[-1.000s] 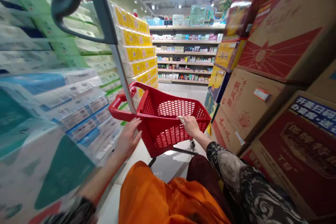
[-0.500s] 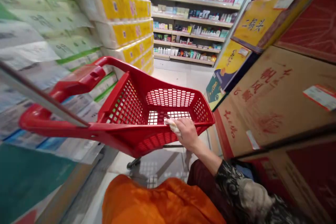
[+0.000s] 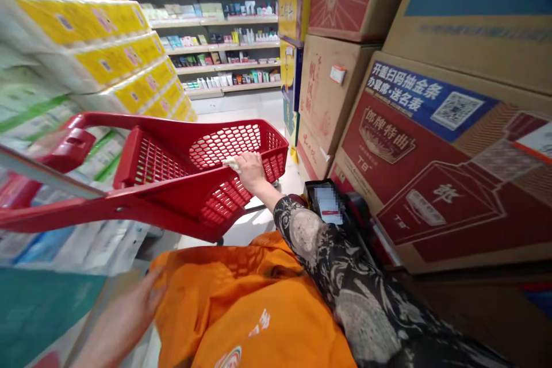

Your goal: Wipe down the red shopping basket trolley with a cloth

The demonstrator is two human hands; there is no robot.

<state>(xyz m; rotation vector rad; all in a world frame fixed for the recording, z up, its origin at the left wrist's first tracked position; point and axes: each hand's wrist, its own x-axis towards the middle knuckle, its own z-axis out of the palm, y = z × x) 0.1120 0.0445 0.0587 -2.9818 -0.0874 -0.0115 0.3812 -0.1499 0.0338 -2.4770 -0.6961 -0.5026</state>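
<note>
A red plastic shopping cart [image 3: 172, 184] stands in a narrow shop aisle in front of me, its basket with nothing in it. My right hand [image 3: 249, 169] rests on the basket's near right rim, fingers closed around a small pale cloth [image 3: 231, 163] pressed against the rim. My left hand [image 3: 129, 313] is low at the bottom left, beside my orange apron [image 3: 241, 310]; its fingers look loosely stretched with nothing in them. The cart's red handle [image 3: 64, 146] and a grey metal bar [image 3: 38, 175] reach out to the left.
Stacked packs of paper goods in yellow [image 3: 107, 57] and green wrapping wall the left side. Large cardboard cartons [image 3: 431, 144] are piled on the right, close to my arm. Shelves of small products [image 3: 224, 40] close the aisle's far end. A pale floor strip [image 3: 245, 112] runs between.
The view has swung right and down. My left hand has left the cart's back edge and dropped beside my apron. My right hand has stayed on the basket rim with the cloth.
</note>
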